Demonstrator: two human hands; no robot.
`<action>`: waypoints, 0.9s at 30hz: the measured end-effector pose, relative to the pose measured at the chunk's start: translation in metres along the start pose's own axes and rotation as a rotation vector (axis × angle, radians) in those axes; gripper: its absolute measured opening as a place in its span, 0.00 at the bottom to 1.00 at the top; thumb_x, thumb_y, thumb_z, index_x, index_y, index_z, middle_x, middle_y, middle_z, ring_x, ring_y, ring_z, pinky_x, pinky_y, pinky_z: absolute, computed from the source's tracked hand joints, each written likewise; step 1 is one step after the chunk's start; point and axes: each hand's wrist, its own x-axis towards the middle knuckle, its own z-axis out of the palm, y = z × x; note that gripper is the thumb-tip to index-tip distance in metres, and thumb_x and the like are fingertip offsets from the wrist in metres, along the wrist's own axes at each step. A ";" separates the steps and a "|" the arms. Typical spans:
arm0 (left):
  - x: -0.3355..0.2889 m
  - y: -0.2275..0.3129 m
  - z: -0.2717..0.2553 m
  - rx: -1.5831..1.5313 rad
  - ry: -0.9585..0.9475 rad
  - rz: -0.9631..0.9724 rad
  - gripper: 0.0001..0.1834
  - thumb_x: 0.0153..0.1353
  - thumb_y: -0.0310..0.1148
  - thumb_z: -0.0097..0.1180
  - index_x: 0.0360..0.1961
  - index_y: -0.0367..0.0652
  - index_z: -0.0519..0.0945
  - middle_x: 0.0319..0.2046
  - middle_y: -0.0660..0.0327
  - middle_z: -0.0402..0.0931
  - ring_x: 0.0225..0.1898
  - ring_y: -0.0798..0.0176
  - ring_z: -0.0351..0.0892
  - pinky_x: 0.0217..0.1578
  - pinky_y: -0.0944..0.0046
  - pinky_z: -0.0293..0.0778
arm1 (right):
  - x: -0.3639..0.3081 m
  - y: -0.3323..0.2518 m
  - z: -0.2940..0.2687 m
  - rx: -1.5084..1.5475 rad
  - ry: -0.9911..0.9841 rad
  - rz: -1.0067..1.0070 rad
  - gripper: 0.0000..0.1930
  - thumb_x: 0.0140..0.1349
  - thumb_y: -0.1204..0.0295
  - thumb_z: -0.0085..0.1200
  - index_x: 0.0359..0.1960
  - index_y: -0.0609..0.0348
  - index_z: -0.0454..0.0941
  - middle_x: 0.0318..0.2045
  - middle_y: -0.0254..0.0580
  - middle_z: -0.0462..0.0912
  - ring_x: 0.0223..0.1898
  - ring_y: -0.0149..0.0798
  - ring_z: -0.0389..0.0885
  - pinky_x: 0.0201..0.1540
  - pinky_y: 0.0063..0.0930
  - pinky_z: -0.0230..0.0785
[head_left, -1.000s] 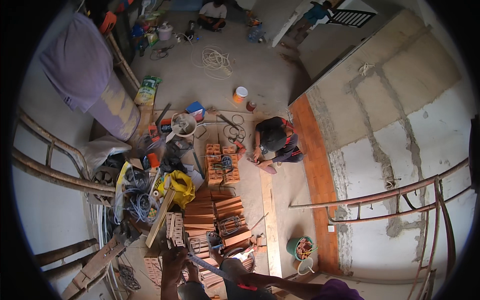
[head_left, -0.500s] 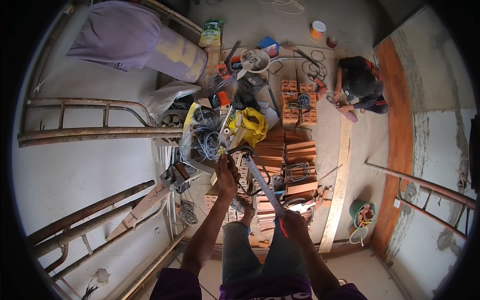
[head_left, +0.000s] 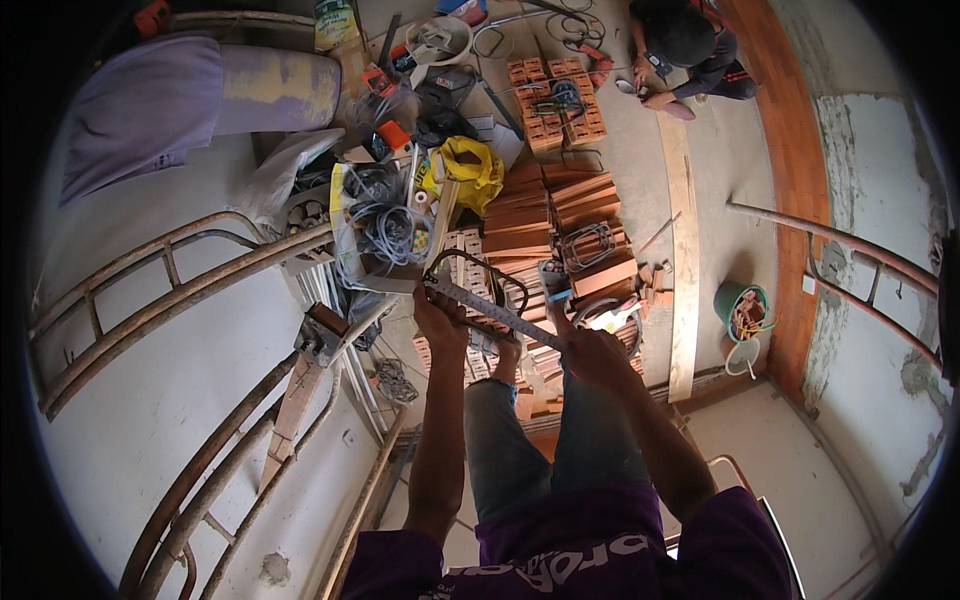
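My left hand (head_left: pixel 440 318) is closed at one end of a pale grey, marked strip that looks like the blade of a tape measure (head_left: pixel 495 313). My right hand (head_left: pixel 595 358) is closed round its other end; the case is hidden in my fingers. The strip slants down from left to right in front of my knees. Beside the left fingers is a dark bow-shaped frame (head_left: pixel 505 275); I cannot tell whether they also hold it. Beneath lie stacked red bricks (head_left: pixel 515 228), and one of my feet (head_left: pixel 505 358) shows below the strip.
A yellow bag (head_left: pixel 470 172) and coiled grey cable (head_left: pixel 393 235) lie beyond my left hand. Rusty scaffold tubes (head_left: pixel 215 258) flank the left; another pole (head_left: pixel 835 235) juts in from the right. A co-worker (head_left: pixel 690 50) crouches at far right, near a long plank (head_left: pixel 685 270).
The strip has swung flatter, and its far end has come to my left hand. My right hand has risen. The whole view has shifted, with the floor things higher in the picture.
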 end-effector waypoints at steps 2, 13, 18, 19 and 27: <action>0.003 0.001 -0.010 -0.008 -0.009 -0.005 0.20 0.68 0.51 0.47 0.21 0.56 0.60 0.13 0.75 0.48 0.12 0.75 0.43 0.12 0.70 0.43 | 0.003 -0.004 0.000 0.017 0.010 0.009 0.10 0.59 0.65 0.50 0.30 0.53 0.82 0.39 0.49 0.81 0.34 0.54 0.83 0.41 0.49 0.73; 0.010 0.008 -0.031 -0.075 0.058 -0.010 0.21 0.69 0.50 0.45 0.20 0.57 0.59 0.13 0.75 0.49 0.12 0.74 0.43 0.13 0.71 0.44 | 0.016 -0.018 0.011 0.039 -0.036 0.068 0.09 0.57 0.65 0.51 0.31 0.53 0.82 0.46 0.49 0.81 0.39 0.53 0.82 0.45 0.49 0.72; 0.010 0.008 -0.037 -0.097 0.008 -0.013 0.20 0.69 0.49 0.46 0.20 0.57 0.60 0.13 0.75 0.50 0.12 0.74 0.45 0.14 0.70 0.44 | 0.018 -0.014 0.016 -0.039 -0.038 0.017 0.20 0.58 0.65 0.50 0.52 0.54 0.75 0.32 0.51 0.83 0.36 0.53 0.83 0.44 0.49 0.72; 0.009 0.008 -0.036 -0.096 0.018 -0.015 0.20 0.69 0.49 0.46 0.20 0.57 0.60 0.13 0.76 0.50 0.12 0.74 0.45 0.14 0.70 0.44 | 0.019 -0.013 0.019 -0.042 -0.032 0.027 0.23 0.58 0.65 0.49 0.56 0.55 0.73 0.31 0.52 0.83 0.36 0.54 0.83 0.44 0.49 0.72; 0.004 0.003 -0.038 -0.074 0.037 -0.036 0.20 0.69 0.49 0.45 0.21 0.57 0.61 0.13 0.76 0.50 0.13 0.76 0.45 0.14 0.71 0.42 | 0.016 -0.008 0.021 -0.007 0.034 -0.019 0.10 0.58 0.67 0.50 0.34 0.57 0.81 0.28 0.54 0.83 0.34 0.57 0.82 0.43 0.52 0.73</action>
